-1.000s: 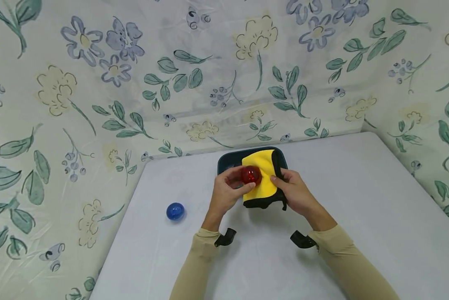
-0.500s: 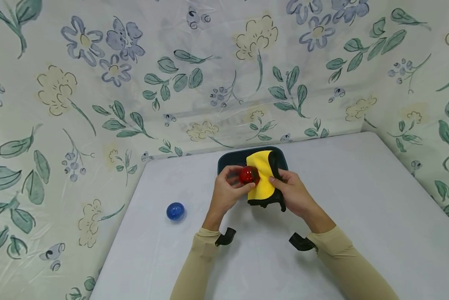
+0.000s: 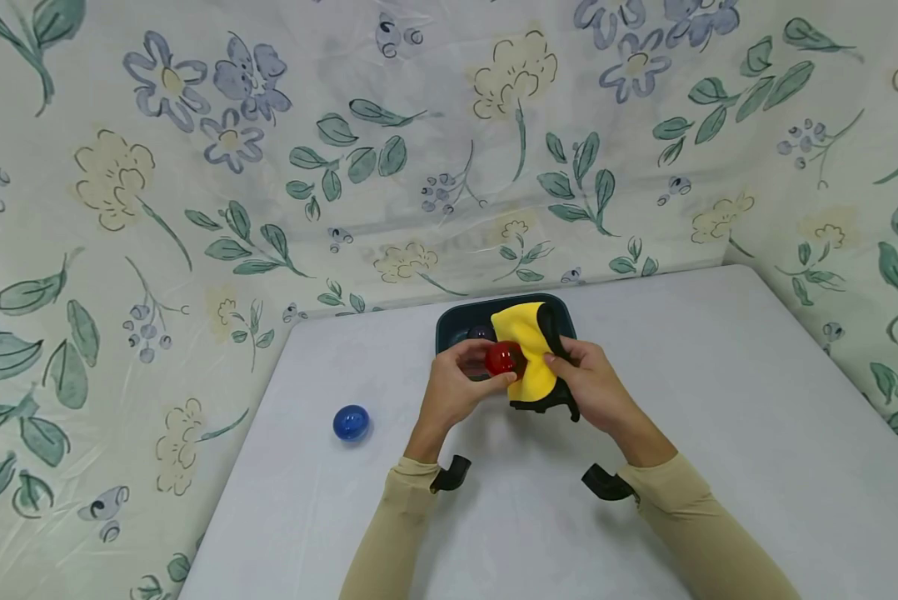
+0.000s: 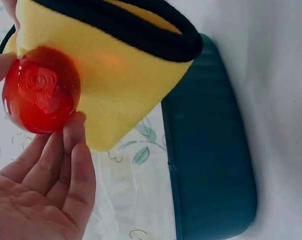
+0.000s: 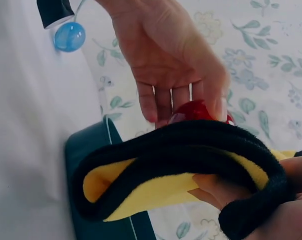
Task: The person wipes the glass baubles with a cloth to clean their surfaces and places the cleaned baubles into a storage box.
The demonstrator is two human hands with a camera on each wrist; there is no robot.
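My left hand [image 3: 455,390] pinches a clear red ball [image 3: 501,359] between thumb and fingertips, above the near side of a dark teal bin [image 3: 446,321]. In the left wrist view the ball [image 4: 42,90] shows a swirled shape inside and lies against the yellow face of a cloth [image 4: 115,90]. That cloth [image 3: 533,379], yellow with black edging, is folded and gripped by my right hand [image 3: 593,385], whose thumb lies on the yellow side. The right wrist view has the cloth [image 5: 161,200] in front, hiding the ball's lower part.
A blue ball [image 3: 351,423] sits on the white table [image 3: 291,500], left of my left hand. Inside the bin is a dark round ball [image 3: 481,332], partly covered by my hand. A floral sheet [image 3: 449,150] hangs behind the table.
The cloth has shifted slightly right and narrowed against the ball. The red ball moved a little left, then back right and nearer. The dark ball in the bin now shows more.
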